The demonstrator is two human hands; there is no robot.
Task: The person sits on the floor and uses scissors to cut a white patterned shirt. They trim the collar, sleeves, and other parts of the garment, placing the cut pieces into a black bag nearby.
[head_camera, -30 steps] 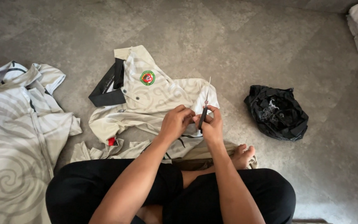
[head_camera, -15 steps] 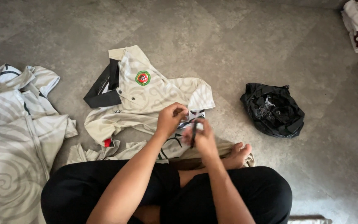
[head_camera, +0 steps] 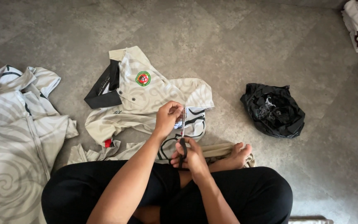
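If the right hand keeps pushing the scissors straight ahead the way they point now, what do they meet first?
The right hand points the scissors up the frame. First in line is the cream shirt edge pinched by the left hand, probably at the blades already; depth is unclear.

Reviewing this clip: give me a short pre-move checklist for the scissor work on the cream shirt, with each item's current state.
1. Right hand grips scissors by the dark handles: ok.
2. Left hand pinches the cream shirt beside the blades: ok.
3. Left fingers clear of the blades: cannot tell, very close.
4. Blades open or shut: cannot tell.
5. Bare foot away from the scissors: ok.
6. Black bag apart from the shirt: ok.
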